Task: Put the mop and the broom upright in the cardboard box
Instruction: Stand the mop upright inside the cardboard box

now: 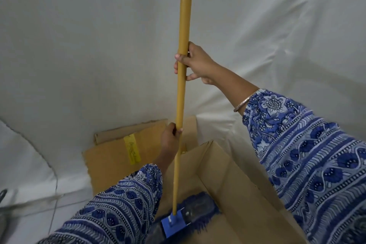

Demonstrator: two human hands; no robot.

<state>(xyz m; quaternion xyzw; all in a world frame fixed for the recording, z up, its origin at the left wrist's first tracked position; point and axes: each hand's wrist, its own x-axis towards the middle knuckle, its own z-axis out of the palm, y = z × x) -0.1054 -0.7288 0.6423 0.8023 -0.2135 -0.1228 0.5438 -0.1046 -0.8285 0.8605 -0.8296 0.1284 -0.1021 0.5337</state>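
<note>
A: Mop (183,93) — where does it stand?

B: Nearly upright, with its yellow handle running from the top edge of the view down into the cardboard box (237,172) at the near right. The blue head (195,211) lies at the bottom of the box, a blue plastic bracket joining it to the pole.

A: And the hands?

B: Both are on the handle. The right hand (198,63) is the higher one, far up the pole, with the arm stretched out and up from the near right. The left hand (169,137) grips lower down, just above the far rim of the box, with the forearm rising from the near left.

A: How are the fingers set?

B: The right fingers (178,57) curl round the pole from behind, with their tips showing on its left side and the thumb below on the right. It is a closed wrap, fingers close together. The left hand is also closed round the pole: the thumb tip presses on the right of it and the knuckles are bunched on the left.

A: Anything else around?

B: Patterned blue sleeves cover both arms, and a bangle (244,102) sits on the right wrist. A flat cardboard sheet (111,154) with a yellow tape strip lies to the far left of the box, against a white cloth backdrop (89,45).
</note>
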